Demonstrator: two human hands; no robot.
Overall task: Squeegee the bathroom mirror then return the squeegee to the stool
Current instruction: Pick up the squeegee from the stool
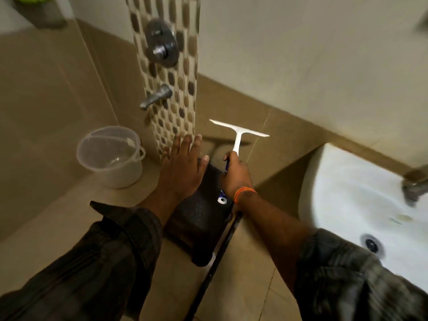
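Observation:
A white squeegee (238, 133) with a blue handle end points away from me, its T-shaped blade up near the wall. My right hand (236, 174) grips its handle just above the dark stool (201, 218), which stands on the tan floor below both hands. My left hand (183, 165) is spread flat with straight fingers over the stool's far left corner; whether it touches the stool is unclear. The mirror is out of view.
A clear plastic bucket (111, 156) stands on the floor at the left. A mosaic-tiled column (171, 72) with metal taps (157, 97) rises behind the hands. The white sink (361, 205) fills the right. A dark rod (220, 258) leans by the stool.

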